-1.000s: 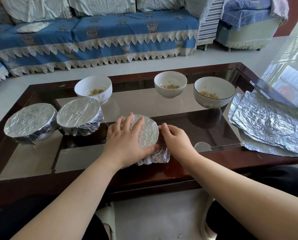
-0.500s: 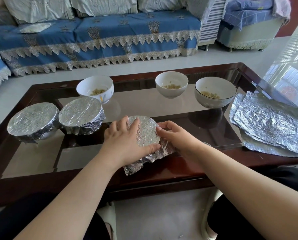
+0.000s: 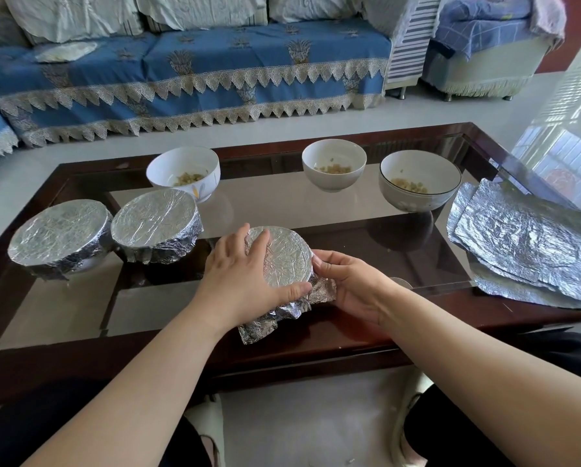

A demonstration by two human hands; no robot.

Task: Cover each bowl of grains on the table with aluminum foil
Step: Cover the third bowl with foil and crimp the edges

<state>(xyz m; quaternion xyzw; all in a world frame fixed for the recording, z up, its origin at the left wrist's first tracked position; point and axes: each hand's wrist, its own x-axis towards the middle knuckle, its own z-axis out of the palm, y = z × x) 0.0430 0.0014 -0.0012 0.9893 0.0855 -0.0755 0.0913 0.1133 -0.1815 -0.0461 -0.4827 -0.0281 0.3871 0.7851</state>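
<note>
Head view, left hand (image 3: 240,278) spread flat atop foil-covered bowl (image 3: 287,256), right hand (image 3: 348,284) pinching its foil edge (image 3: 322,289)

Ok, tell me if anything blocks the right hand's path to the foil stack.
Nothing visible does. Bare glass table lies between the right hand and the foil stack; the open bowls sit farther back.
</note>
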